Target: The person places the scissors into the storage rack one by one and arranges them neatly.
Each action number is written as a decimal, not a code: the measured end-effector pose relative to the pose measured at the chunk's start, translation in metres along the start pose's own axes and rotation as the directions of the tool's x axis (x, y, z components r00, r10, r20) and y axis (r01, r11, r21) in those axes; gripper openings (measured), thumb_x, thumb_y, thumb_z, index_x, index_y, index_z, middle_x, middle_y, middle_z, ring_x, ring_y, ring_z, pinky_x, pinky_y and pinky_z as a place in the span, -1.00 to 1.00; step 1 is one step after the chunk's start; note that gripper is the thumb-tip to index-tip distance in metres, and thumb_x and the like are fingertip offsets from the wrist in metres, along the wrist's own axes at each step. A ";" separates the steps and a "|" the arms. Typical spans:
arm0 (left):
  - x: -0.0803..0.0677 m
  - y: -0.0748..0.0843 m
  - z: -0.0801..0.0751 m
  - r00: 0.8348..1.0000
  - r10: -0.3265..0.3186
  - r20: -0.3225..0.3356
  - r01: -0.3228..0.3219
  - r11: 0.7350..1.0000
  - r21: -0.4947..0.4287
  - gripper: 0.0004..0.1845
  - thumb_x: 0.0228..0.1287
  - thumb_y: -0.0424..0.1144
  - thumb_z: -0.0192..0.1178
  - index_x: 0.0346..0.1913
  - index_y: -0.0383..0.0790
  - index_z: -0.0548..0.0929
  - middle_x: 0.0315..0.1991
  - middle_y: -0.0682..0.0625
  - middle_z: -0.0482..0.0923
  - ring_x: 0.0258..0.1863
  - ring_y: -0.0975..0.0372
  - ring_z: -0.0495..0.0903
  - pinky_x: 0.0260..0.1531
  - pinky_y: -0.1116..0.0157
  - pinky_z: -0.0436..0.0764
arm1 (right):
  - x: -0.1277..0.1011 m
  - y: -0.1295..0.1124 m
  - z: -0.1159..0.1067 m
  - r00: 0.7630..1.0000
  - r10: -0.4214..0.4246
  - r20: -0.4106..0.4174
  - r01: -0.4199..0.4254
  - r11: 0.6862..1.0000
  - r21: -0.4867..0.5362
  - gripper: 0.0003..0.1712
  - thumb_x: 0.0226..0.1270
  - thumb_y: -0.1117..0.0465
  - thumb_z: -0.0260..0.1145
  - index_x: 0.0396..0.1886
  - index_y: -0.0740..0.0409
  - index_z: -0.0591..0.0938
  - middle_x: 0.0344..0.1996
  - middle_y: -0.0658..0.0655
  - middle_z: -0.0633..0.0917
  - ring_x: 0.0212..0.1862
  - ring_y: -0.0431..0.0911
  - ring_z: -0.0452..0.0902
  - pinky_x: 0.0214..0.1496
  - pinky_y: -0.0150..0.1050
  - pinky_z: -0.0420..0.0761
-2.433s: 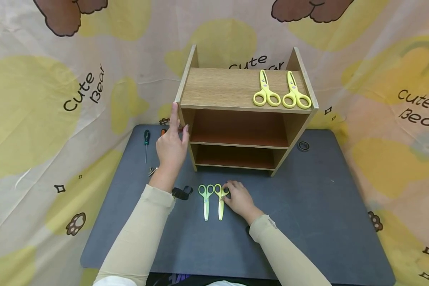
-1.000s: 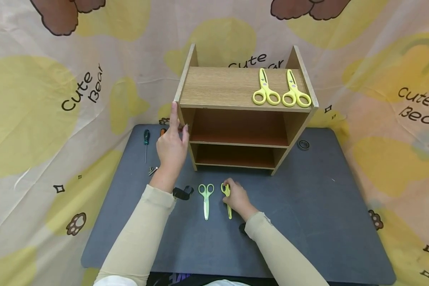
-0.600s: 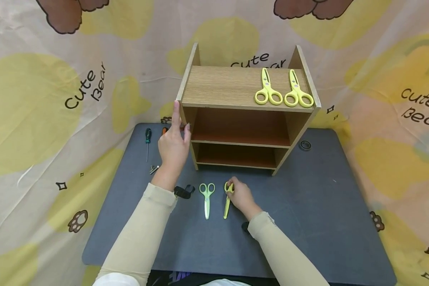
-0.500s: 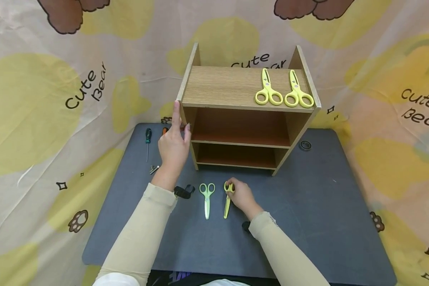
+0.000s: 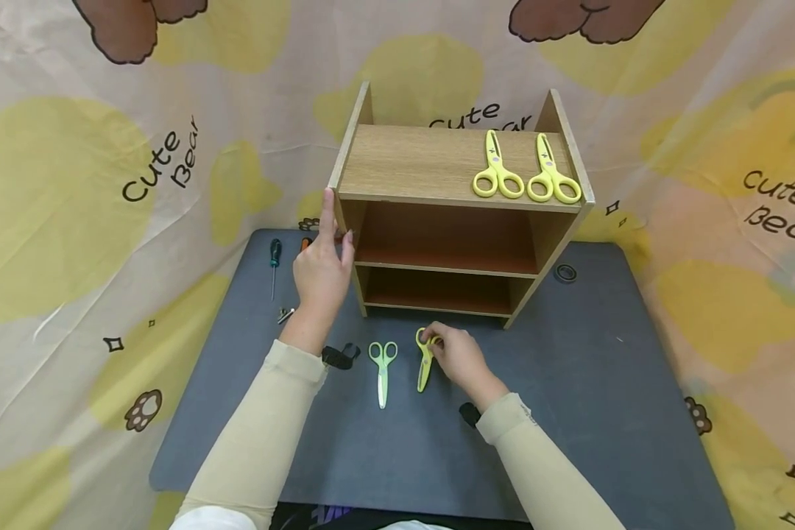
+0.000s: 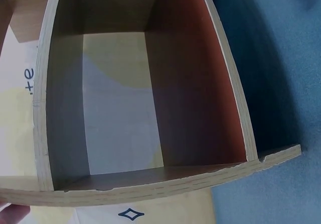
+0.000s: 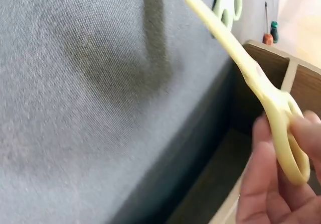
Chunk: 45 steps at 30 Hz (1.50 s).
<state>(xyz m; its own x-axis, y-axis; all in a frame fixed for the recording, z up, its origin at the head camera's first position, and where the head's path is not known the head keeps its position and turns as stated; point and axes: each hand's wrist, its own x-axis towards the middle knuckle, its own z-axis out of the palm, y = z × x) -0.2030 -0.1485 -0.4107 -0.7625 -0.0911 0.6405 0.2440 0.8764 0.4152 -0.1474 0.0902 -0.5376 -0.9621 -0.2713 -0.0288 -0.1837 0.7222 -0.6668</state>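
Observation:
My right hand (image 5: 464,357) pinches a pair of yellow scissors (image 5: 425,369) by the finger loops, blades toward me. In the right wrist view these scissors (image 7: 239,58) are raised off the mat and cast a shadow on it. To their left lies a pale green pair of scissors (image 5: 382,377). My left hand (image 5: 321,276) rests against the left side panel of a small wooden shelf (image 5: 411,158), index finger straight along it. Only a fingertip (image 6: 14,214) shows in the left wrist view. Two yellow scissors, one left (image 5: 497,173) and one right (image 5: 552,177), lie on the top board.
A green-handled screwdriver (image 5: 274,258) and small metal pieces (image 5: 285,315) lie at the left of the grey mat (image 5: 603,412). An orange handle (image 5: 306,243) shows behind my left hand. A black tape roll (image 5: 565,273) sits right of the shelf, with a patterned cloth behind.
My right hand has picked up the right-hand scissors from beside the green pair, carrying them right and then slightly toward the shelf. My left hand has stayed at the side panel.

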 end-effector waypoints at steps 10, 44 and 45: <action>-0.001 -0.003 0.000 1.000 0.011 -0.003 -0.011 1.000 0.002 -0.28 0.62 -0.22 0.13 0.67 -0.05 0.06 0.11 -0.26 0.72 -0.71 0.00 0.40 -0.62 0.11 0.33 | -0.006 -0.015 -0.020 0.994 -0.047 -0.098 0.048 0.999 0.010 -0.40 0.40 0.37 0.45 0.36 0.00 0.49 -0.09 0.06 0.79 -0.22 -0.06 0.73 -0.24 -0.14 0.65; -0.001 -0.001 -0.002 1.000 0.010 -0.001 -0.010 1.000 0.004 -0.29 0.62 -0.21 0.13 0.66 -0.05 0.07 0.14 -0.26 0.71 -0.73 0.02 0.37 -0.63 0.12 0.31 | -0.037 -0.090 -0.116 0.547 -0.532 -0.646 0.595 0.790 -0.147 -0.67 0.09 0.49 0.61 -0.12 0.21 0.80 -0.22 0.16 0.69 -0.17 0.00 0.72 -0.12 -0.22 0.71; -0.001 -0.001 -0.002 1.000 0.009 0.001 -0.009 1.000 0.004 -0.29 0.62 -0.21 0.13 0.66 -0.04 0.07 0.14 -0.26 0.71 -0.73 0.03 0.37 -0.63 0.12 0.31 | -0.036 -0.092 -0.117 0.496 -0.551 -0.671 0.633 0.758 -0.154 -0.70 0.11 0.50 0.59 -0.15 0.23 0.80 -0.23 0.18 0.70 -0.18 0.03 0.73 -0.10 -0.25 0.70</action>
<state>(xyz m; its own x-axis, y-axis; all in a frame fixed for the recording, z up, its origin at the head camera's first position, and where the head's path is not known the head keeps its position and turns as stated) -0.2016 -0.1504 -0.4109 -0.7609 -0.0827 0.6436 0.2483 0.8793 0.4065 -0.1193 0.1082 -0.3882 -0.5115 -0.1056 0.8528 -0.7797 0.4741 -0.4090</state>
